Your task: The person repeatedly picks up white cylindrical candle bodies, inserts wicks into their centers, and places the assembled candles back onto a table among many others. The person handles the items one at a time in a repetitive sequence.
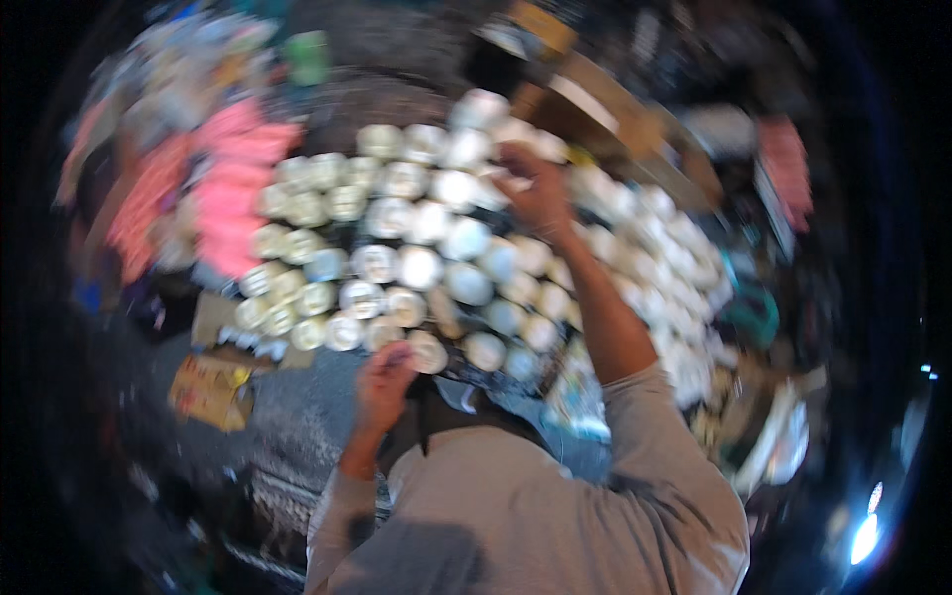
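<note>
A large spread of white and cream cylindrical pieces with round tops (418, 267) lies in front of me; blur hides whether they are tubs, cups or rolls. My right hand (535, 188) reaches over the far rows, its thumb and fingers apart, with nothing clearly between them. Close to my body, my left hand (385, 385) is beside a cream round-topped piece (426, 352) at the near edge. The left fingers are bent and smeared, and I cannot see whether they touch that piece.
Pink stacked goods (233, 188) and clear plastic-wrapped items (188, 69) lie at the far left. A small orange-brown carton (211, 393) sits at the near left. Open cardboard boxes (615, 119) stand at the far right. Plastic bags (580, 397) lie by the near edge.
</note>
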`<control>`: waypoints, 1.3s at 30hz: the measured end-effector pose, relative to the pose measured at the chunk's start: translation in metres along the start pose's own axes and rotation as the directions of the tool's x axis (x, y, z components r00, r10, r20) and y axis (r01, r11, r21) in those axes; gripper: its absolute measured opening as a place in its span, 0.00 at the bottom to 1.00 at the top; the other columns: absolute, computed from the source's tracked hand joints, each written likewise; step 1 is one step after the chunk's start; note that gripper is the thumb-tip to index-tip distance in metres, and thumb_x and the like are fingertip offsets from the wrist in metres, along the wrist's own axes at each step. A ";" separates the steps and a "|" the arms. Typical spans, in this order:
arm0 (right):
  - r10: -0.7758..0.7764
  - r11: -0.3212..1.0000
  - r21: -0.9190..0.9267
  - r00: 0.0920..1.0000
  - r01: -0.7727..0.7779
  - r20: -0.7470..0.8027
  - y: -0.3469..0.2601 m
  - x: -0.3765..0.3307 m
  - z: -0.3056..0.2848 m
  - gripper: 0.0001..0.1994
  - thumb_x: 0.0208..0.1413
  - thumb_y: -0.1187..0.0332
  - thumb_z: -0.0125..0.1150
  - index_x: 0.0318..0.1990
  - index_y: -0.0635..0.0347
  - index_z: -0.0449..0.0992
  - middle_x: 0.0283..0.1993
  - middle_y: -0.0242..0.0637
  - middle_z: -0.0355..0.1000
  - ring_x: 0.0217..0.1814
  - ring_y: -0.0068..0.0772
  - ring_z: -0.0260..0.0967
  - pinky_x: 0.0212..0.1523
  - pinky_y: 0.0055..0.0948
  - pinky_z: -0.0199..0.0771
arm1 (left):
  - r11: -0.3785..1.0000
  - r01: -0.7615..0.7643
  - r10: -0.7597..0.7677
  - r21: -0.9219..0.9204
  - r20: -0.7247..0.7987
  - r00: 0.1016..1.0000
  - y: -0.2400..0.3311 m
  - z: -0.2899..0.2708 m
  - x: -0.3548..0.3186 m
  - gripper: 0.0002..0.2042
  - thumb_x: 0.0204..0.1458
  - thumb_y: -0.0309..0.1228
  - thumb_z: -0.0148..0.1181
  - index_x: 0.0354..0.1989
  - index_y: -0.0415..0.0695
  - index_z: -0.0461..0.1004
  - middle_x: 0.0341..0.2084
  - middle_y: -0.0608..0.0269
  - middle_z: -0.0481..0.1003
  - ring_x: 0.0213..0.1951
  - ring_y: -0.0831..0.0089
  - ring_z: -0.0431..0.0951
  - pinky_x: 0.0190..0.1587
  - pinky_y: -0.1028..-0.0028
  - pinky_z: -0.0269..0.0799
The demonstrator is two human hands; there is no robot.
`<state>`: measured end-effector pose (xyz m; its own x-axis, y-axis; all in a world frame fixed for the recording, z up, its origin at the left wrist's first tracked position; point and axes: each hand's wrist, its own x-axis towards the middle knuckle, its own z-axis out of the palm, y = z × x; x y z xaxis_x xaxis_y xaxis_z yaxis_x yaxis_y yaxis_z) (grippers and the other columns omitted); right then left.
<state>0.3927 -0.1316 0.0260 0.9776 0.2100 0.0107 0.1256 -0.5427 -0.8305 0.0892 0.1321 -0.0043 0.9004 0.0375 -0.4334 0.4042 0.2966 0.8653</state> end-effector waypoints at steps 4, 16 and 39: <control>0.111 0.994 0.004 0.992 -0.111 -0.055 0.029 -0.207 -0.016 0.17 0.55 0.65 0.74 0.49 0.63 0.79 0.46 0.45 0.78 0.46 0.46 0.77 0.51 0.42 0.79 | 0.988 0.088 -0.099 0.131 0.082 0.992 0.009 0.029 0.004 0.15 0.64 0.28 0.64 0.57 0.37 0.78 0.47 0.61 0.82 0.51 0.72 0.81 0.56 0.71 0.76; 0.572 0.431 -0.190 0.430 -0.882 -0.698 0.190 -0.541 -0.217 0.21 0.58 0.56 0.70 0.48 0.66 0.81 0.47 0.55 0.79 0.52 0.58 0.77 0.51 0.50 0.78 | 0.943 0.043 -0.178 0.329 0.391 0.903 -0.028 0.189 -0.048 0.15 0.65 0.26 0.64 0.57 0.35 0.77 0.48 0.61 0.80 0.51 0.75 0.79 0.58 0.72 0.73; 0.210 0.971 0.127 0.975 -0.200 -0.069 0.152 -0.578 -0.088 0.15 0.57 0.72 0.64 0.52 0.64 0.80 0.49 0.53 0.78 0.52 0.61 0.76 0.54 0.51 0.78 | 0.984 0.135 -0.160 0.115 0.249 0.955 -0.164 0.334 -0.092 0.21 0.49 0.18 0.76 0.52 0.39 0.77 0.40 0.62 0.83 0.41 0.75 0.82 0.48 0.70 0.80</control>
<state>-0.1383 -0.4072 -0.0572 0.9915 0.0342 -0.1256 -0.0954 -0.4659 -0.8797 -0.0056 -0.2387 -0.0220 0.8353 -0.2495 -0.4900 0.5381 0.1873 0.8218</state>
